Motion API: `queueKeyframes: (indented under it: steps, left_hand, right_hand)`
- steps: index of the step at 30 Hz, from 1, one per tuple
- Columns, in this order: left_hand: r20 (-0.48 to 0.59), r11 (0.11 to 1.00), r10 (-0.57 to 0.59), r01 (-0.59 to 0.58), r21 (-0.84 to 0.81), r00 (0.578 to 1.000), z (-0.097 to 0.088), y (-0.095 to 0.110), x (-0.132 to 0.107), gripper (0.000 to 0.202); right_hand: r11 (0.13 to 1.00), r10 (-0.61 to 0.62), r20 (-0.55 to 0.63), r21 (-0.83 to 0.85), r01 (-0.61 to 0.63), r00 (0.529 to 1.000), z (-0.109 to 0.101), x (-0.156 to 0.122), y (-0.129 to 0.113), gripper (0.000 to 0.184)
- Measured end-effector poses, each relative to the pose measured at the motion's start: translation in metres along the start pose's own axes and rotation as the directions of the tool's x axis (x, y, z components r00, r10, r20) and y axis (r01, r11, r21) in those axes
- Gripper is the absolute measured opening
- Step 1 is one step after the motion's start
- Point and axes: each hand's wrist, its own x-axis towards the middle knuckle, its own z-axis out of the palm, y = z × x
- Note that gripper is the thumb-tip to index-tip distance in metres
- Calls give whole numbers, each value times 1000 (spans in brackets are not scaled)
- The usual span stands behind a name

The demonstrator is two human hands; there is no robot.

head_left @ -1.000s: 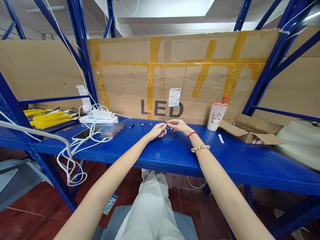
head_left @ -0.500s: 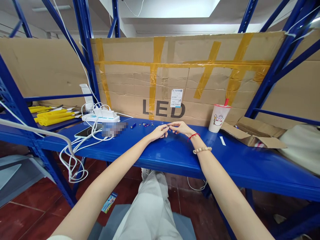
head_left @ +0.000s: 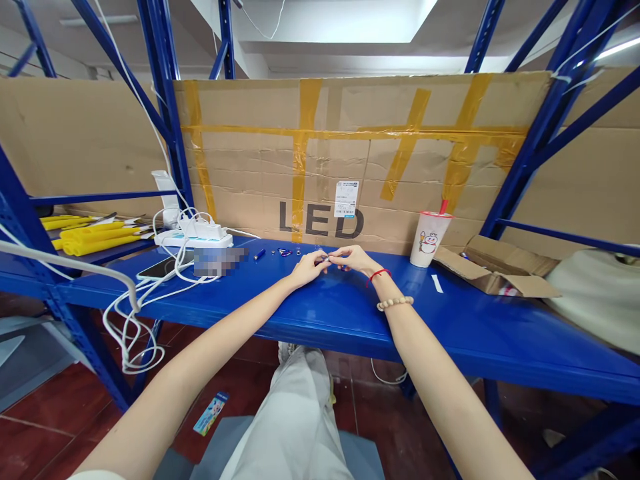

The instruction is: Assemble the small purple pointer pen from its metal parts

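My left hand (head_left: 309, 268) and my right hand (head_left: 351, 258) meet fingertip to fingertip just above the blue table (head_left: 320, 303). Both are closed in a pinch around something small and dark, too tiny to name. Beyond my left hand lie several small parts on the tabletop. Among them are a short blue cylinder (head_left: 259, 255) and a dark blue-and-white piece (head_left: 285, 253). A tiny clear or metal bit (head_left: 299, 253) sits nearest my left fingers.
A paper cup (head_left: 429, 241) with a red straw stands at right, before an opened cardboard box (head_left: 500, 267). At left are a white power strip (head_left: 195, 239), tangled cables and a phone (head_left: 163, 268). A taped cardboard sheet (head_left: 250, 160) walls the back.
The view has shifted slightly, so the scene sits a little further left. My hands stay together in the same pinch, with only small finger movement.
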Motion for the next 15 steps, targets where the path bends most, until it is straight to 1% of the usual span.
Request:
queueKeyframes:
  steps: [7, 15]
  left_hand:
    - [-73, 997, 17, -12, 71, 997, -4, 3, 0, 18]
    - [-124, 999, 35, -34, 12, 992, -1, 9, 4, 22]
  right_hand:
    - [1000, 14, -1, 8, -14, 1000, 1, -4, -5, 52]
    - [995, 28, -30, 92, -25, 999, -1, 0, -5, 53]
